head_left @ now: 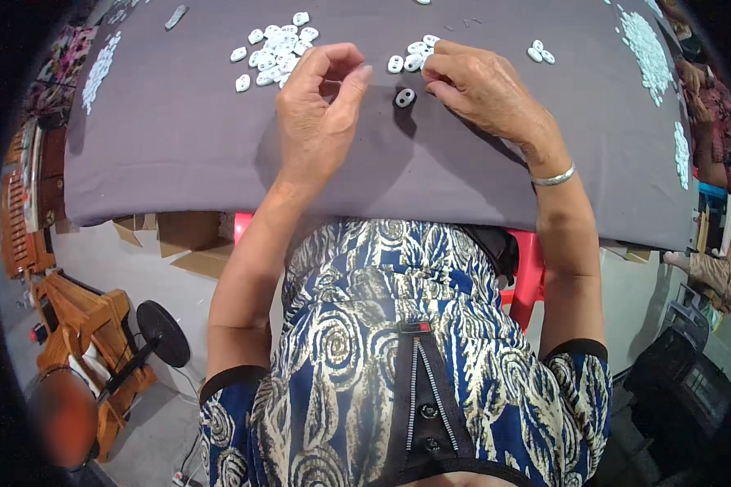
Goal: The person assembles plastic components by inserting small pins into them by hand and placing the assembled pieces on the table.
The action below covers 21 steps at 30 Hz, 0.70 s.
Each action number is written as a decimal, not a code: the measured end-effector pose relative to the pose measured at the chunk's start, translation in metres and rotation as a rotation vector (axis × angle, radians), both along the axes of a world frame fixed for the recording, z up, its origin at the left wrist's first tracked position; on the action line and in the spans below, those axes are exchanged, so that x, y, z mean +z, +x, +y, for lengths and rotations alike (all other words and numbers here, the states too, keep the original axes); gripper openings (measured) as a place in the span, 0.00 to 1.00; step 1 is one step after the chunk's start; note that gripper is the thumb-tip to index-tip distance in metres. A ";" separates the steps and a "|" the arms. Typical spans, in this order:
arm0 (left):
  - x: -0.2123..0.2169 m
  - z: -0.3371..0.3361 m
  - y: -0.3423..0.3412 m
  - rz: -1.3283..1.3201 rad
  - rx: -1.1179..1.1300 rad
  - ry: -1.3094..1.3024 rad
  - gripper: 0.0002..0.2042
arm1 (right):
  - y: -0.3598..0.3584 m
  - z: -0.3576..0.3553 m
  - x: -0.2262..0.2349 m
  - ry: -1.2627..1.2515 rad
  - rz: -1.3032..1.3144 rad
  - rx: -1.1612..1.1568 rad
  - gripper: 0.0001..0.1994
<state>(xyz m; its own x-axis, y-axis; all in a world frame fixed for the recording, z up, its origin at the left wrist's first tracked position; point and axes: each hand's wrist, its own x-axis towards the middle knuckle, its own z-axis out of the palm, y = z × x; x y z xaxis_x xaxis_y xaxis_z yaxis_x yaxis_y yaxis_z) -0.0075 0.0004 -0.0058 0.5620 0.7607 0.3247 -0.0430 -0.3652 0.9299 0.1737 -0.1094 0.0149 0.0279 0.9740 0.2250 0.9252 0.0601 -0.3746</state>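
Note:
Both of my hands are over the grey cloth-covered table (179, 154). My left hand (321, 105) is curled in a pinch, thumb and forefinger close together; anything thin between them is too small to make out. Beside it lies a larger heap of white oval bead-like pieces (278, 50) with dark marks. My right hand (487, 93), with a silver bangle on the wrist, is closed too, its fingertips hidden at a smaller group of similar pieces (415, 62). Between the hands is a single white oval piece with two dark holes (404, 98); whether it hangs or rests I cannot tell.
Three white pieces (540, 53) lie right of my right hand. Larger spreads of small white pieces are at the right edge (646, 57) and left edge (101, 73). A grey oblong object (176, 17) lies far left. Cardboard boxes (191, 235) stand below the table.

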 end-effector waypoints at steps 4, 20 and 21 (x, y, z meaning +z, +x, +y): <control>0.001 -0.004 0.001 0.000 -0.029 -0.025 0.04 | 0.001 0.005 -0.002 0.103 0.286 -0.029 0.03; -0.003 -0.005 0.001 0.073 -0.063 -0.067 0.04 | 0.045 -0.004 0.015 0.322 1.021 -0.359 0.04; -0.003 -0.006 0.000 0.064 -0.068 -0.066 0.04 | 0.053 -0.005 0.010 0.326 1.012 -0.361 0.04</control>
